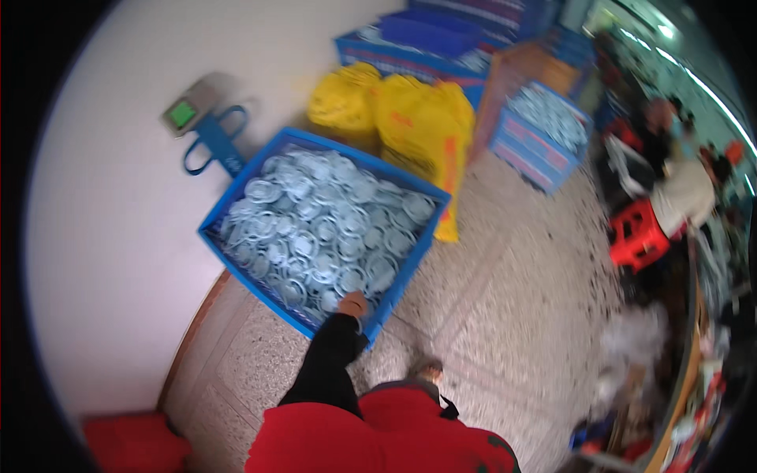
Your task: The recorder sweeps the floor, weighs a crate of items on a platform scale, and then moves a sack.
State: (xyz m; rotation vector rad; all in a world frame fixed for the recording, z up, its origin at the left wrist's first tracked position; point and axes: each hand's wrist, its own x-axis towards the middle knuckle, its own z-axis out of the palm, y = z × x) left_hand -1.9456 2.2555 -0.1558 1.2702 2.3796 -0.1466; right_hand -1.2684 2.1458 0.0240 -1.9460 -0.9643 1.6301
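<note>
A speckled terrazzo floor is spreading below. One hand, which side unclear, is reaching into the blue crate, touching pale blue plastic rings; its grip cannot be told. Beyond, yellow sacks are leaning by another crate.

Two bulging yellow plastic sacks with red-orange print, standing side by side on the floor just behind the far corner of the nearest blue crate. Small grey scale display with a glowing green rectangular screen, against the white wall at upper left. Pale rectangular labels on the side wall of the second blue crate at upper right, too blurred to make out.
</note>
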